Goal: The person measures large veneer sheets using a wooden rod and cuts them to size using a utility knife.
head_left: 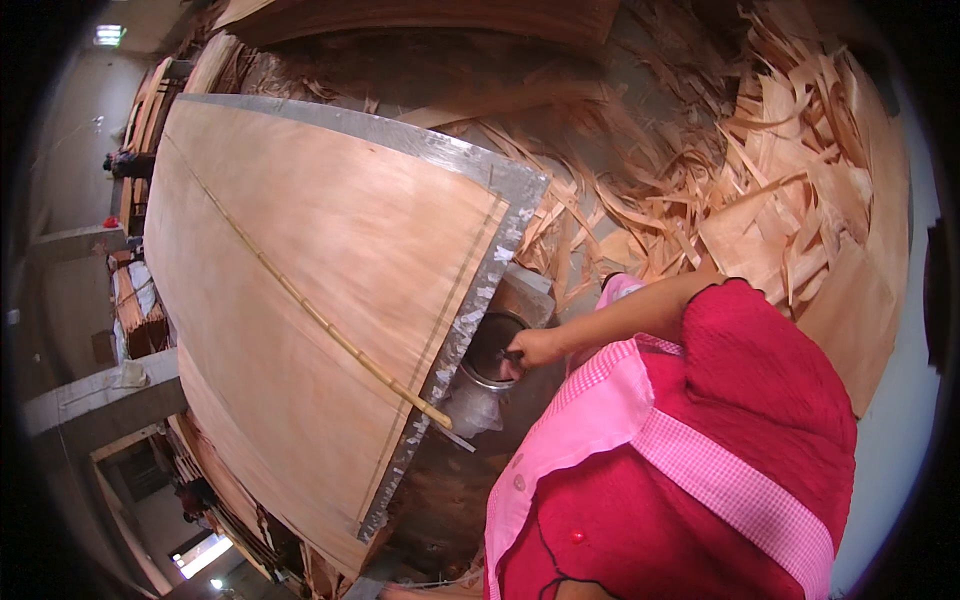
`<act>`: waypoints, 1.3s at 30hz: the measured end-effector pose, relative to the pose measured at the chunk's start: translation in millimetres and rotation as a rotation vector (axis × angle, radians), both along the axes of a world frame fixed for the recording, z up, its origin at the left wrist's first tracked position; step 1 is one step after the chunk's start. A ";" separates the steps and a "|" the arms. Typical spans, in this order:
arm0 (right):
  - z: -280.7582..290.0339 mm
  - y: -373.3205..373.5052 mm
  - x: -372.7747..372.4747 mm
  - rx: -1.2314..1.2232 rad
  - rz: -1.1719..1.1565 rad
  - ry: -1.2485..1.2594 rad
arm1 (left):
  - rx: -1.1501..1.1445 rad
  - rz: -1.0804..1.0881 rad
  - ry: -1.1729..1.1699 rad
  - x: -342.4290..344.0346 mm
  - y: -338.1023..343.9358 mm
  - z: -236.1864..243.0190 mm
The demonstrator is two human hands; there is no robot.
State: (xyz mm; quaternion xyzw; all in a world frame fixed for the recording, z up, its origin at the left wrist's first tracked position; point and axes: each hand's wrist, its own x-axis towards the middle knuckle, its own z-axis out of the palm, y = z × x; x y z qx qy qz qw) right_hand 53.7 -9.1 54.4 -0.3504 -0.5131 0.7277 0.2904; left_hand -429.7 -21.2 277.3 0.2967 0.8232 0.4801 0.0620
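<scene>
the broad veneer sheet [350,235] fills the view to the left of me, lying on a tabletop with a grey metal edge [480,150]. across it slants the long bamboo rod [310,310], its far end up and left, its thick near end poking past the sheet's edge toward me. the round pot [484,381] sits just beside that edge, between it and my apron [590,400], right by my right hand [535,348]. that hand is the nearer one, to rod and pot alike; its fingers curl in over the pot's rim, though i can't tell what they grip. my left hand is out of view, so its state i can't tell.
</scene>
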 end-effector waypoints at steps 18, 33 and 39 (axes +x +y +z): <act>-169.5 181.2 549.9 -0.138 -0.237 -1.118 | 0.097 -0.371 -0.072 520.9 381.4 -187.7; -603.9 396.2 638.2 -0.145 -0.015 -1.396 | -0.795 -0.541 1.472 631.6 429.5 -234.4; -609.8 454.8 621.5 -0.244 0.180 -1.503 | -0.557 -0.379 0.745 617.1 443.1 -253.0</act>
